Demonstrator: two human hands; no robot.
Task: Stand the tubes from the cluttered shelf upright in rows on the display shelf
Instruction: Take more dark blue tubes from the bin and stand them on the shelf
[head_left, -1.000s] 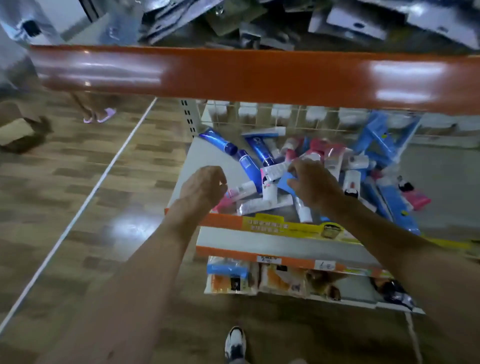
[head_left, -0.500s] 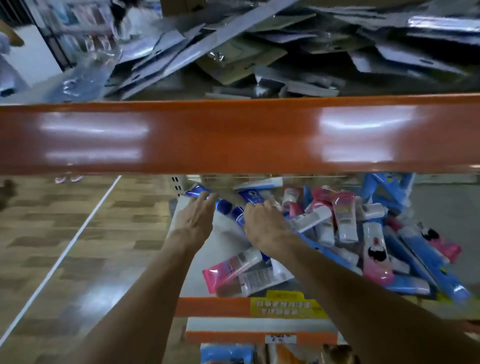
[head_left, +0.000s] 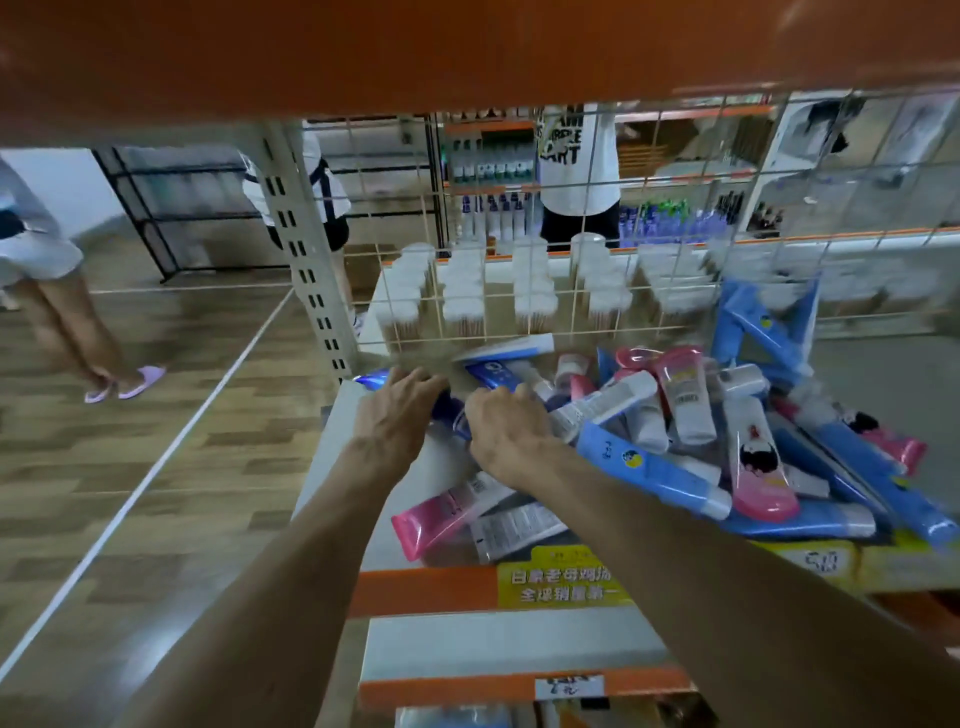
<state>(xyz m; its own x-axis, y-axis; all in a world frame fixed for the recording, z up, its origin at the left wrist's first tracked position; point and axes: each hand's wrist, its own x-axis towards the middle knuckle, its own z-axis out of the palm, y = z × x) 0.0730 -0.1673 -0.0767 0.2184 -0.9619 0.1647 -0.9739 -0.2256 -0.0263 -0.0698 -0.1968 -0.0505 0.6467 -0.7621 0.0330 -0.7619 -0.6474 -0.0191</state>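
The dark blue tube (head_left: 447, 408) lies crosswise under our left hand (head_left: 397, 421), fingers curled over it; our right hand (head_left: 506, 439) closes on its near end.

Spotted Chinese print on the yellow shelf-edge sign (head_left: 563, 577), too blurry to read. Right of it, "50" on another yellow tag (head_left: 823, 562). "ART" on a white shirt (head_left: 576, 156) behind.

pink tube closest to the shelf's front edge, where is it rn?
Head view: the pink tube lies flat near the shelf's front left, below the right hand, beside a white tube.
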